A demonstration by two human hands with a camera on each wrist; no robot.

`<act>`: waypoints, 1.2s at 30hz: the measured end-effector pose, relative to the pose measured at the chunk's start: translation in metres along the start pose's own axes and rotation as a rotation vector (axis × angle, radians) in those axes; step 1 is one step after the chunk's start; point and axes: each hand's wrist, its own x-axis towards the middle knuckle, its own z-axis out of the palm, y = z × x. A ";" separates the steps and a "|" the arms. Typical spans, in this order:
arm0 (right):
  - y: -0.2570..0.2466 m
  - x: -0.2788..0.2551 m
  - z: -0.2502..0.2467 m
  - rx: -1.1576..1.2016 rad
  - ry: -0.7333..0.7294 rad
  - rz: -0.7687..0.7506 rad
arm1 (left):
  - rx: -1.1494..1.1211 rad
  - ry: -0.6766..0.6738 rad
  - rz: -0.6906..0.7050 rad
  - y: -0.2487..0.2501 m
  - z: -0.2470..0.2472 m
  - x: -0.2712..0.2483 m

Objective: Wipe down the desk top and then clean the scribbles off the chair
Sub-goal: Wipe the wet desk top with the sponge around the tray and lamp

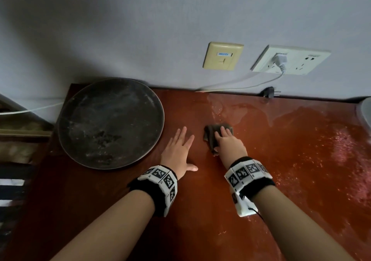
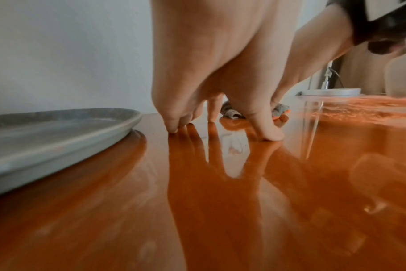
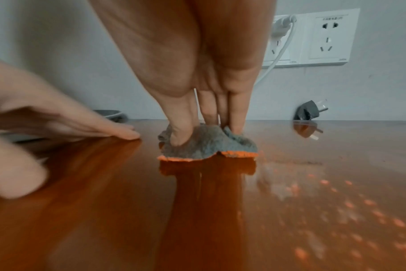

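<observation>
The glossy red-brown desk top (image 1: 200, 210) fills the lower half of the head view. A small grey cloth (image 1: 208, 134) with an orange edge (image 3: 206, 144) lies bunched on it near the middle. My right hand (image 1: 224, 140) presses down on the cloth with straight fingers (image 3: 238, 113), the thumb pushed into its left side. My left hand (image 1: 185, 150) lies flat and spread on the bare wood just left of the cloth, its fingertips (image 2: 174, 128) touching the surface. The chair is not in view.
A large dark round tray (image 1: 110, 122) sits at the desk's back left, close to my left hand. Wet streaks (image 1: 301, 140) cover the right half. On the wall are sockets (image 1: 289, 59) with a white cable; a black plug (image 1: 268, 93) lies at the back edge.
</observation>
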 end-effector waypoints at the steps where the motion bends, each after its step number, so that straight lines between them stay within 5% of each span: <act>1: 0.000 -0.005 0.002 -0.012 0.001 -0.010 | 0.000 0.006 -0.004 0.001 0.000 0.003; 29: -0.002 0.113 -0.062 -0.014 0.132 -0.039 | 0.032 0.011 -0.012 0.000 0.004 0.003; 36: -0.010 0.044 -0.026 -0.016 0.110 -0.105 | 0.007 0.010 -0.007 0.001 0.002 -0.005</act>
